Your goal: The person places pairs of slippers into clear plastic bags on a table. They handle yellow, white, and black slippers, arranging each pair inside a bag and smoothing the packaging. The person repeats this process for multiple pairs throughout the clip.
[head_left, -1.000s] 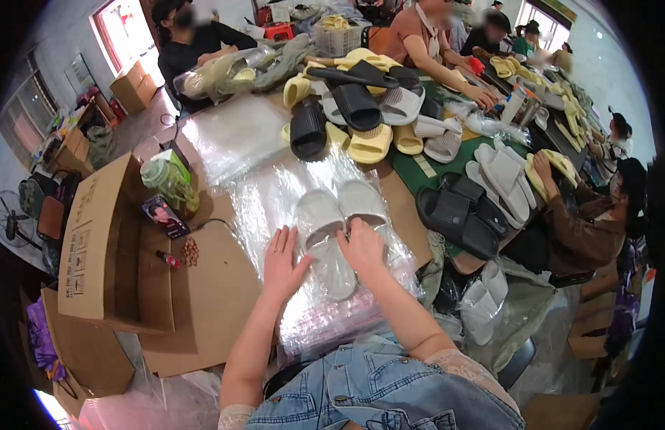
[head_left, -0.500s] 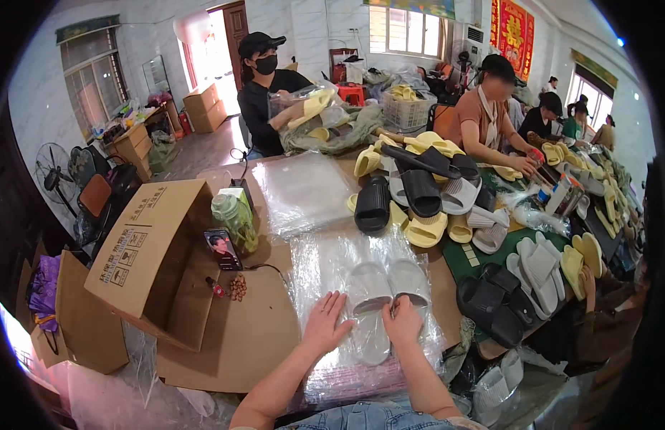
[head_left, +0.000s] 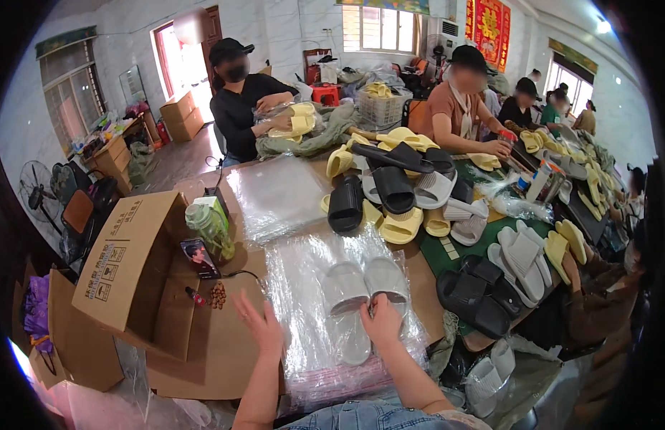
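A pair of white slippers (head_left: 361, 287) lies side by side on a stack of clear plastic bags (head_left: 311, 337) in front of me. My right hand (head_left: 383, 321) rests on the heel end of the right slipper, fingers curled over it. My left hand (head_left: 259, 324) hovers open over the left edge of the bag stack, touching no slipper. Both forearms come in from the lower edge.
An open cardboard box (head_left: 135, 269) stands at the left, with a green bottle (head_left: 211, 228) and a phone (head_left: 200, 258) beside it. Piles of black, yellow and white slippers (head_left: 411, 193) cover the table beyond. Several people work along the far and right sides.
My left hand has come off the left slipper and moved left to the edge of the bags. My right hand stays on the right slipper. The view has tilted upward.
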`<state>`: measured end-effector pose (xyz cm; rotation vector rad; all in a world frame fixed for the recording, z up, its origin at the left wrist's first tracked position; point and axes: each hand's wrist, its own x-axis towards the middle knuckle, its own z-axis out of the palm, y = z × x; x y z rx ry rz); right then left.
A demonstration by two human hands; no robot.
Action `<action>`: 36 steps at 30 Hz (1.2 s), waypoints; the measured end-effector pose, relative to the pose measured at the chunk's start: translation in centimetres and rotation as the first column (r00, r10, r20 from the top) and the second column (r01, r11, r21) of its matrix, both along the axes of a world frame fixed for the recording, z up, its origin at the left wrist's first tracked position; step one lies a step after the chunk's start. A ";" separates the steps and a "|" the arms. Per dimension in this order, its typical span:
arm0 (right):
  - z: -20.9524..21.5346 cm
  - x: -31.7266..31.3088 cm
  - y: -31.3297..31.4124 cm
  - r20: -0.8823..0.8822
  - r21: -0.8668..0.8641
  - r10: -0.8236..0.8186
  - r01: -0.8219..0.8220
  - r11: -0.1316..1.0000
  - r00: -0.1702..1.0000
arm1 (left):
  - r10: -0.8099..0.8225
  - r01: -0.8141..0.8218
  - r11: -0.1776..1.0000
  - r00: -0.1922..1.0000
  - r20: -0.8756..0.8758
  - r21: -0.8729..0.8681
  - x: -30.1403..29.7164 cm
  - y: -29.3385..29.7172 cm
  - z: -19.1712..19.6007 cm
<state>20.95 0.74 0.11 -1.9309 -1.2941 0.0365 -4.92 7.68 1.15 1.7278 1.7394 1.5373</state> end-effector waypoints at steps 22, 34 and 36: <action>0.9 0.0 -0.6 -0.064 -0.095 -0.009 0.003 0.995 0.998 | 0.077 -0.071 0.987 0.996 0.036 -0.143 -0.6 -0.3 0.8; 0.8 -0.1 -0.4 -0.064 -0.033 0.001 -0.003 0.999 0.998 | -0.036 0.037 0.999 0.998 0.047 -0.020 -1.0 0.0 -0.2; 0.7 0.0 -0.4 -0.065 -0.055 -0.007 0.004 0.998 0.998 | -0.209 0.210 0.971 0.978 -0.017 0.112 -1.2 -0.4 0.1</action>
